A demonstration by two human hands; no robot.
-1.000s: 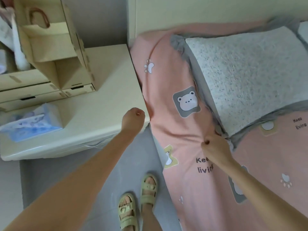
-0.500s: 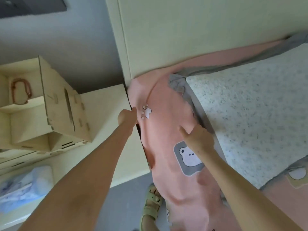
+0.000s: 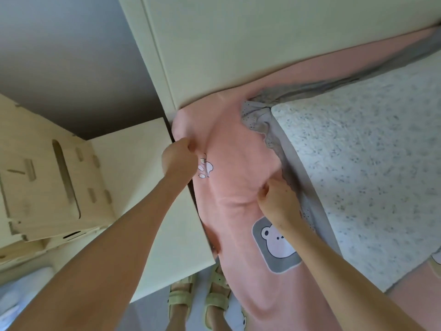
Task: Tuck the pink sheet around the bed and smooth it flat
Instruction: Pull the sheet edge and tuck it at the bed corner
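I see one wooden organiser box standing on the cream tabletop left of the pink sheet; I cannot tell what its compartments hold from this angle. One blue-white packet lies blurred at the tabletop's near-left end.

The pink sheet covers the corner of the bed, running from the cream headboard down along the bed's edge, right against the tabletop's side. I count one white paw print and one grey bear patch fully shown on it, with part of another print at the bottom edge.

My left hand is clenched on a bunch of the sheet just left of the paw print, at the gap between bed and tabletop. My right hand is clenched too, pinching a fold of the sheet just above the bear patch, beside the grey frill of the one speckled pillow. Wrinkles run in the sheet between the two grips.

Below the sheet's hanging edge I count two feet in two pale green sandals.
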